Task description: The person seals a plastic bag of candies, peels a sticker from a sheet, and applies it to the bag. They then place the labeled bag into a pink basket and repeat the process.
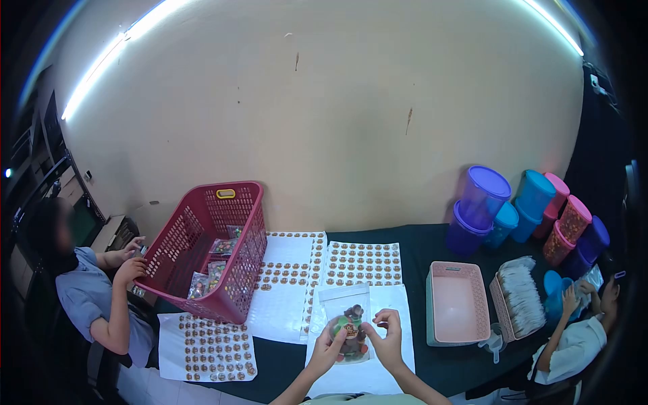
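Observation:
A clear zip bag (352, 345) of brown, green and red sweets is upright in front of me, over a white sheet. My left hand (328, 347) grips its left side, thumb on the front. On the bag's face is a round brown-and-gold sticker (351, 329). My right hand (387, 341) is at the bag's right edge. Its thumb touches the front near the sticker, while the index finger is bent and apart from the thumb. Beneath and behind the bag lies a white backing sheet (391, 371); sheets of similar round stickers (364, 262) lie beyond it.
A maroon basket (236, 297) at left contains several filled bags; a person (111, 304) touches its rim. Rightward stand a pink basket (462, 336), a basket of stacked packets (520, 297), a clear scoop (495, 341) and colourful tubs (472, 223). Another person (574, 344) handles a bag there.

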Action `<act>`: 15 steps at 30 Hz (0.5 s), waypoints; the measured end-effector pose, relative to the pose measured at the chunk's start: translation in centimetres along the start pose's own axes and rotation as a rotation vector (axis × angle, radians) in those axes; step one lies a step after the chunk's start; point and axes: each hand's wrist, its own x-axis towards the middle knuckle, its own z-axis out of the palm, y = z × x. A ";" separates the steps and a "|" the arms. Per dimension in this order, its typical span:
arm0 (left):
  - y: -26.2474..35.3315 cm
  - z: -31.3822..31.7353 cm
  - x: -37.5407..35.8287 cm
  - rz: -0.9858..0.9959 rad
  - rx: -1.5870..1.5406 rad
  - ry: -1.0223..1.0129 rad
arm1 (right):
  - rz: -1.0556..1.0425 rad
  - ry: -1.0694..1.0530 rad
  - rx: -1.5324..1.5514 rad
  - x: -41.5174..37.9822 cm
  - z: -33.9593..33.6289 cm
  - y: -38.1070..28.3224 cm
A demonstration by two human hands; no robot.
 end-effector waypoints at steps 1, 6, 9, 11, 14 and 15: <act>0.0 -0.1 0.1 0.010 -0.007 0.010 | 0.113 0.021 0.154 0.1 0.0 0.1; -0.4 0.1 0.0 -0.006 0.029 -0.031 | 0.240 -0.225 0.173 -0.2 -0.1 -0.2; -0.6 0.5 0.0 0.018 0.038 -0.016 | 0.152 -0.189 0.194 -0.5 0.0 1.7; -0.5 0.6 -0.1 0.032 0.039 0.007 | 0.166 -0.187 0.209 -0.7 0.1 2.0; -0.5 0.4 0.0 -0.011 0.060 0.014 | 0.222 -0.186 0.257 -1.2 0.3 2.4; -0.9 0.3 0.1 -0.007 0.060 0.013 | 0.265 -0.188 0.291 -1.2 0.4 2.4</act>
